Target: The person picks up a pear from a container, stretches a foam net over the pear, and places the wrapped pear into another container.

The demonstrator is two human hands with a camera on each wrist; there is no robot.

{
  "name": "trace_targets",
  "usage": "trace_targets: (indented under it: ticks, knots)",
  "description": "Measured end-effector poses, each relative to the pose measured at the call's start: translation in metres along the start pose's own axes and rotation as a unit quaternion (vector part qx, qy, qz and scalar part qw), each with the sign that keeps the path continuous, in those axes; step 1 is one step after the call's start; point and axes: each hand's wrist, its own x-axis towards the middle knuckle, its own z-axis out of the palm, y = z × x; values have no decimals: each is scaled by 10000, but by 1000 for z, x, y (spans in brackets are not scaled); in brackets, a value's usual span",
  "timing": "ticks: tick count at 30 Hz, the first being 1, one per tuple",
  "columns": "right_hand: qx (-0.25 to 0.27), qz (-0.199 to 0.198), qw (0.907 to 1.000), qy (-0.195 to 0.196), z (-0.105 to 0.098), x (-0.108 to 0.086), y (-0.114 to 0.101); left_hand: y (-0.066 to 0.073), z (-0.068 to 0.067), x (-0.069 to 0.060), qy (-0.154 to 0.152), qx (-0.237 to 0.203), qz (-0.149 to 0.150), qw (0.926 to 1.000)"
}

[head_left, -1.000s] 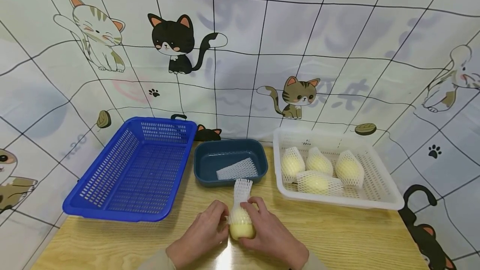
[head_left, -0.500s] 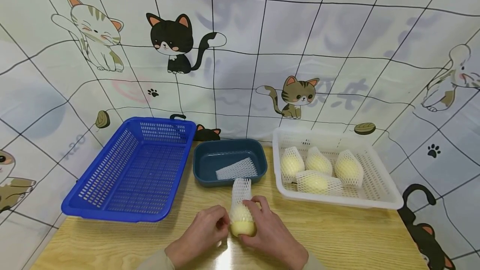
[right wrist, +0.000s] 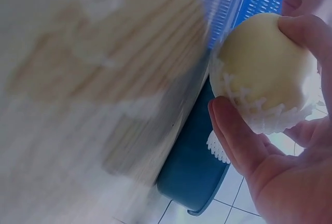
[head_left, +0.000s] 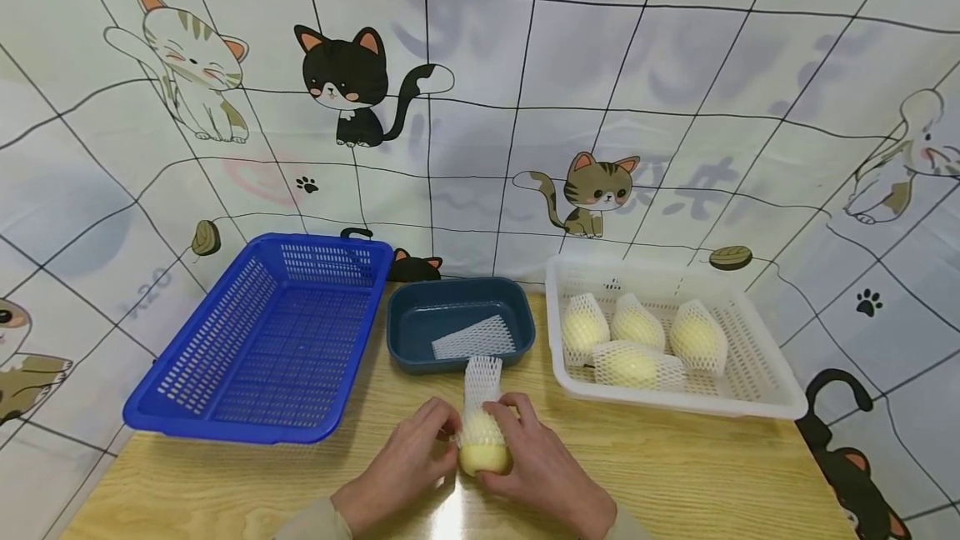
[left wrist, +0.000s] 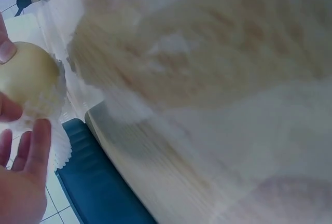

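In the head view a pale yellow pear (head_left: 485, 458) stands on the table, its upper part inside a white foam net sleeve (head_left: 482, 382). The sleeve's narrow free end points toward the dark teal tub. My right hand (head_left: 536, 461) grips the pear from the right; the right wrist view shows its thumb on the bare pear (right wrist: 264, 53) and fingers around the netted part. My left hand (head_left: 411, 461) has its fingertips at the sleeve's left edge and pinches it. In the left wrist view the bare end of the pear (left wrist: 28, 73) faces the camera.
The teal tub (head_left: 405, 340) holds a flat foam net (head_left: 476, 338). A blue basket (head_left: 288, 340) stands at the left. At the right, a white basket (head_left: 757, 382) contains several netted pears (head_left: 697, 338). A cat-patterned cloth (head_left: 480, 132) hangs behind the table (head_left: 675, 473).
Half a second ago my left fingertips were slightly off the sleeve; now they are back at its edge. The pear has shifted slightly left, with my right hand still holding it.
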Motion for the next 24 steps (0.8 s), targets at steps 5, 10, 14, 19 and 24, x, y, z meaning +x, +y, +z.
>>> trace_targets:
  ticks: [5, 10, 14, 19, 24]
  knots:
    - [103, 67, 9999, -18, -3, 0, -1, -1, 2, 4, 504, 508, 516, 9961]
    - [153, 239, 9996, 49, -6, 1, -3, 0, 1, 8, 742, 824, 720, 9912]
    - [96, 429, 9988, 193, -8, 1, -4, 2, 1, 8, 536, 534, 744, 9944]
    - [-43, 412, 9990, 178, -6, 1, -2, 2, 2, 4, 219, 146, 667, 9974]
    - [-387, 153, 9990, 185, -3, 1, 0, 3, -1, 0, -515, -862, -290, 9945]
